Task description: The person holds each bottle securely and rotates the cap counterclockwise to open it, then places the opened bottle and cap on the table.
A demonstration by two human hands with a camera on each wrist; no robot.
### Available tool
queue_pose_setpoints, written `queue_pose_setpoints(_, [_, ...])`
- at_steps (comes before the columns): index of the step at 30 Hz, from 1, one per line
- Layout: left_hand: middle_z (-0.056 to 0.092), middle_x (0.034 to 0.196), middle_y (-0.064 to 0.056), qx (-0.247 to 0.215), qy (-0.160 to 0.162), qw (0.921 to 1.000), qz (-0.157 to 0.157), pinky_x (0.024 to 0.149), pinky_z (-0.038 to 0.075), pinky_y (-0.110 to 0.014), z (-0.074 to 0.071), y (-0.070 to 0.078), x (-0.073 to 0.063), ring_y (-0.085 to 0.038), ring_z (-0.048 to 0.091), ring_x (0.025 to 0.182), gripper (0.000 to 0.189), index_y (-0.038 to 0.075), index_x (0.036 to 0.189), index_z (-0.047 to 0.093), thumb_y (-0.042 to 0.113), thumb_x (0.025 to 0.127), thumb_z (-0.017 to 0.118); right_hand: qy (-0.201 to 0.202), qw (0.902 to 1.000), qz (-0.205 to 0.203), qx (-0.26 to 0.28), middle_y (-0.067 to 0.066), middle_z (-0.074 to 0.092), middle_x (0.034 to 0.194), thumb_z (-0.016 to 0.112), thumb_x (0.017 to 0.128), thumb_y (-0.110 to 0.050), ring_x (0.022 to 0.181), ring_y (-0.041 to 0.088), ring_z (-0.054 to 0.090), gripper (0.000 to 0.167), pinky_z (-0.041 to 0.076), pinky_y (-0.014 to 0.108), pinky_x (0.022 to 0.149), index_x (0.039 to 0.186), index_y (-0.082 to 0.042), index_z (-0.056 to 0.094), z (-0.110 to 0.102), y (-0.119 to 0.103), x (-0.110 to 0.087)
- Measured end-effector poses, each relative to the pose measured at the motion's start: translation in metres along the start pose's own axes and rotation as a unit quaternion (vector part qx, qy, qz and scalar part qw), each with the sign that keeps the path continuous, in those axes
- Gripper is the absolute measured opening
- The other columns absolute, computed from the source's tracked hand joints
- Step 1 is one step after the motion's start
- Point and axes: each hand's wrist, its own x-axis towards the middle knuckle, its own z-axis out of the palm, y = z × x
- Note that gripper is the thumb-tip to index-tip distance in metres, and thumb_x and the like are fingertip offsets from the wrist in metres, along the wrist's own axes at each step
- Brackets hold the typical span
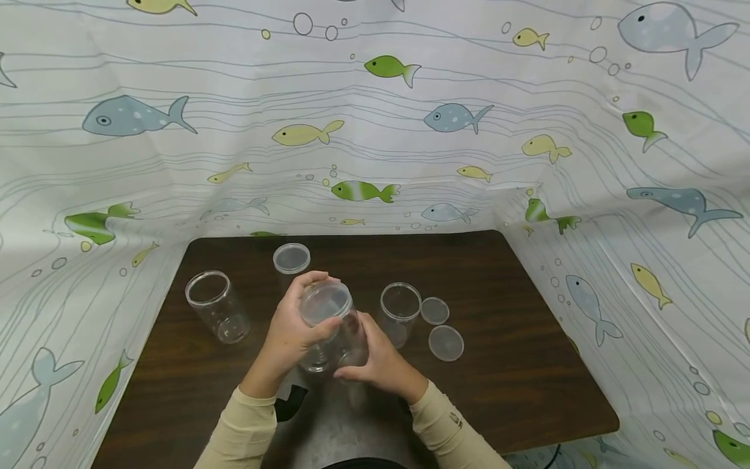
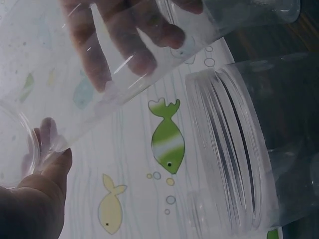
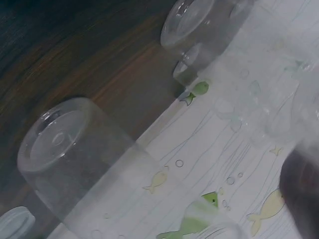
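A clear plastic jar (image 1: pixel 349 339) with a translucent lid (image 1: pixel 325 303) on top is held between both hands, tilted, above the near middle of the table. My left hand (image 1: pixel 290 332) grips it around the lid end, thumb across the front of the rim. Lower down, my right hand (image 1: pixel 383 361) holds the jar's side and base. In the left wrist view, fingers (image 2: pixel 132 42) show through the clear wall. In the right wrist view only a dark, blurred part of the hand (image 3: pixel 304 186) appears. Whether the lid is fully seated cannot be told.
On the brown table (image 1: pixel 515 365) an uncovered jar (image 1: pixel 218 306) stands at left and another uncovered jar (image 1: pixel 400 309) right of the hands. A lidded jar (image 1: pixel 291 259) stands behind them. Two loose lids, one farther (image 1: pixel 435 311) and one nearer (image 1: pixel 446 343), lie at right. Fish-patterned sheeting (image 1: pixel 363 150) surrounds the table.
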Motion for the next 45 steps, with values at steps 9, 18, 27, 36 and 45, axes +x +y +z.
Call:
queue_pose_setpoints(9, [0.061,0.132,-0.008,-0.051,-0.006,0.9987,-0.005,0.089,0.052,-0.027,-0.006,0.002,0.0,-0.02,0.059,0.115,0.065,0.004,0.14,0.046,-0.002,0.083,0.078,-0.105,0.9855,0.042,0.126,0.006,0.045,0.154,0.068,0.097,-0.043,0.133,0.02,0.051,0.079,0.044,0.038,0.107,0.16,-0.017,0.028,-0.022,0.01,-0.003])
queue_pose_setpoints(18, [0.06,0.133,-0.008,-0.078,-0.021,0.9966,0.015,0.093,0.05,-0.027,-0.007,0.002,0.0,-0.021,0.058,0.117,0.064,0.002,0.141,0.044,0.001,0.086,0.077,-0.09,0.9886,0.007,0.12,0.008,0.062,0.137,0.068,0.096,-0.047,0.123,0.019,0.059,0.074,0.05,0.036,0.099,0.155,-0.013,0.039,-0.024,0.006,0.0])
queue_pose_setpoints(27, [0.055,0.142,-0.006,-0.031,0.005,0.9991,-0.027,0.089,0.052,-0.029,0.006,0.004,0.004,-0.021,0.056,0.121,0.068,0.006,0.143,0.041,0.001,0.086,0.077,0.067,0.9956,-0.002,-0.065,0.003,0.052,0.125,0.092,0.075,-0.029,0.105,0.016,0.047,0.086,0.047,0.032,0.088,0.145,-0.01,0.047,-0.005,-0.001,-0.001])
queue_pose_setpoints(36, [0.049,0.153,0.003,0.015,0.033,0.9982,-0.047,0.104,0.042,-0.05,0.017,0.007,0.006,-0.017,0.049,0.133,0.085,0.014,0.149,0.035,0.027,0.082,0.086,0.141,0.9807,-0.019,-0.135,0.007,0.05,0.13,0.096,0.068,-0.03,0.116,0.02,0.047,0.09,0.046,0.037,0.095,0.139,-0.006,0.046,0.007,0.001,-0.004])
queue_pose_setpoints(45, [0.033,0.163,-0.012,-0.101,-0.066,0.9924,0.024,0.115,0.034,-0.037,-0.012,-0.001,0.008,-0.026,0.03,0.149,0.102,0.015,0.16,0.021,0.053,0.084,0.078,0.074,0.9971,0.009,0.014,0.007,0.048,0.138,0.089,0.075,-0.022,0.124,0.022,0.049,0.088,0.043,0.039,0.104,0.148,-0.012,0.041,-0.011,0.003,-0.007])
